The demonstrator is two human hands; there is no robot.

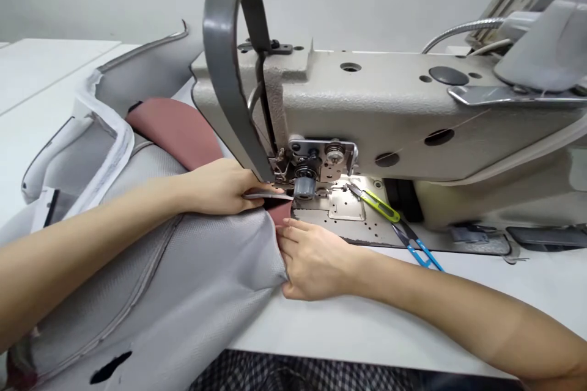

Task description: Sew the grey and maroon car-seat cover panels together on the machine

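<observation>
A grey padded fabric cover with a reddish-brown panel spreads over the left of the table and reaches the sewing machine. My left hand grips the fabric just left of the presser area, its fingertips partly hidden by the machine head. Closed on the cover's right edge is my right hand, below and in front of the needle area. Between the hands a small piece of the reddish-brown material shows. The needle itself is hard to make out.
Yellow-green thread snips lie on the machine bed, and blue-handled snips rest across its front edge. A white thread cone stands at the upper right. The white table runs along the front.
</observation>
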